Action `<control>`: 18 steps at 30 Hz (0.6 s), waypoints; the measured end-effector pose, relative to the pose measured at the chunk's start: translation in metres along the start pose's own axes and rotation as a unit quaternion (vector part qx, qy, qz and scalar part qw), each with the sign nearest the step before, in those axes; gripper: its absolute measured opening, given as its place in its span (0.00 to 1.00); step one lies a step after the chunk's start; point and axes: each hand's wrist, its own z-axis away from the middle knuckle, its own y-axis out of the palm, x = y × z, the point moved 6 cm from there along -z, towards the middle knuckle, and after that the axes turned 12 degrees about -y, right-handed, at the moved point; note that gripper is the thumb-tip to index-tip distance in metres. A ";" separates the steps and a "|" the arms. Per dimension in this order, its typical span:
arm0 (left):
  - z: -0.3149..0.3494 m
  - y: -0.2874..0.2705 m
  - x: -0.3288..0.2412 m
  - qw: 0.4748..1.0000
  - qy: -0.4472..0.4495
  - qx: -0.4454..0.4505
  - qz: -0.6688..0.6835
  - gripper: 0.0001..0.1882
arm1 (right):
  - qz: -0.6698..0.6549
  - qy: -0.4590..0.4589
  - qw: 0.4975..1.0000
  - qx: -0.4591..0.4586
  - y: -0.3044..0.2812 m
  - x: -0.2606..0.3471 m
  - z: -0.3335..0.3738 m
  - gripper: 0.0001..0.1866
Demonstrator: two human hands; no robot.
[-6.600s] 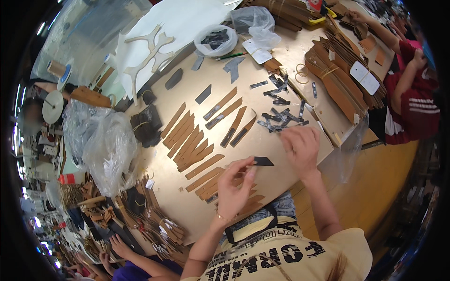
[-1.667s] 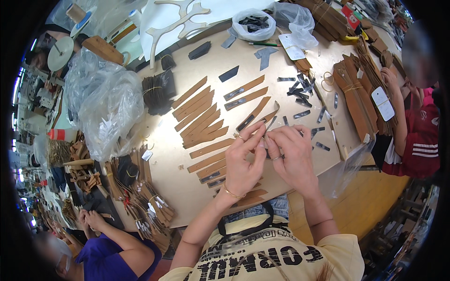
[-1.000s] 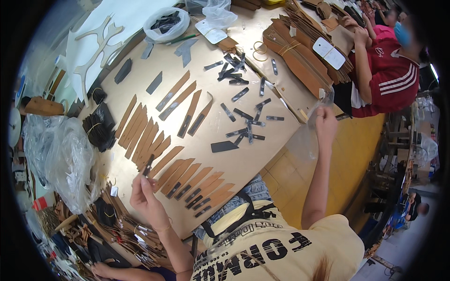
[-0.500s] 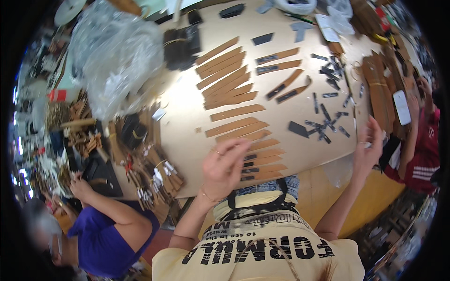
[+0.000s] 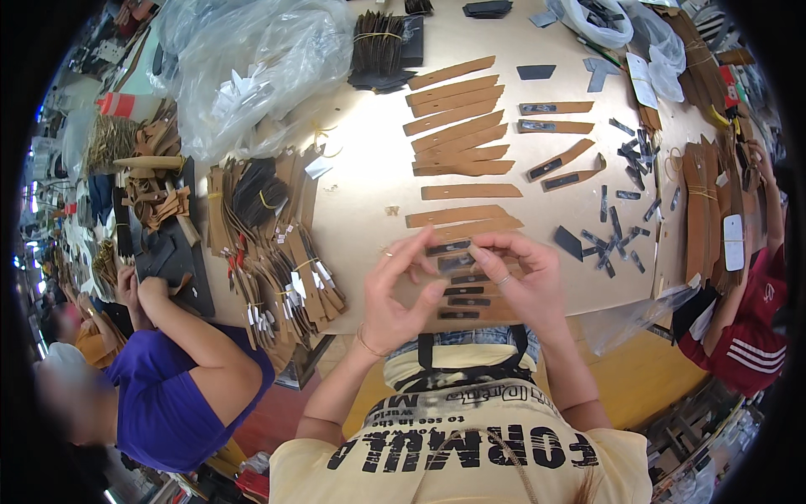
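We're judging the blk strip (image 5: 449, 249) v. light: a thin, flat pc, prob. flexible but a bit springy, so we're expecting it to bend rather than snap. Its surface is looking glossy in spots, so it's poss. slick or tacky under fingertips; can't tell which. Best hold is prob. at the short ends or along the edges, w/ a light pinch, leaving the face free. The brown strips (image 5: 471, 191) are seeming soft & leathery, since one curled strip (image 5: 601, 164) is bending up at its tip; we're reckoning they'd shift easily if nudged.

Looks: the blk strip is showing dark, narrow & oblong w/ paler shiny marks. It's lying btwn our hands at the near edge of the worktable (image 5: 361, 181), just above other dark pcs on brown strips.

Grip: our L hand (image 5: 403, 286) is holding thumb & index apart, index tip near the strip's L end, nothing clearly pinched. Our R hand (image 5: 522, 273) is touching the R end w/ thumb & index; whether it's pinching or just pressing, we can't tell.

Off to the R, loose blk strips (image 5: 628, 195) are lying scattered, w/ a dark slanted patch (image 5: 567, 243) beside them.
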 end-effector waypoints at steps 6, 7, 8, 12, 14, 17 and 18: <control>-0.006 0.008 0.025 0.964 -0.221 -0.032 0.142 0.15 | 0.087 -0.029 0.996 -0.015 0.010 0.001 -0.006 0.08; -0.008 0.008 0.023 0.968 -0.201 -0.050 0.140 0.13 | 0.105 -0.031 0.994 -0.013 0.011 0.000 -0.007 0.07; -0.011 0.008 0.023 0.971 -0.193 -0.068 0.127 0.12 | 0.123 -0.030 0.992 -0.011 0.012 -0.002 -0.007 0.07; -0.018 0.008 0.007 0.983 -0.088 -0.133 -0.087 0.06 | 0.249 -0.091 0.964 0.009 0.015 -0.003 -0.014 0.10; -0.022 0.009 0.005 0.979 -0.089 -0.140 -0.120 0.05 | 0.288 -0.105 0.952 0.006 0.017 -0.006 -0.018 0.12; -0.024 0.010 0.004 0.974 -0.086 -0.148 -0.146 0.06 | 0.276 -0.084 0.957 0.014 0.017 -0.012 -0.022 0.16; -0.025 0.010 0.003 0.973 -0.086 -0.151 -0.152 0.06 | 0.280 -0.076 0.957 0.015 0.017 -0.014 -0.022 0.16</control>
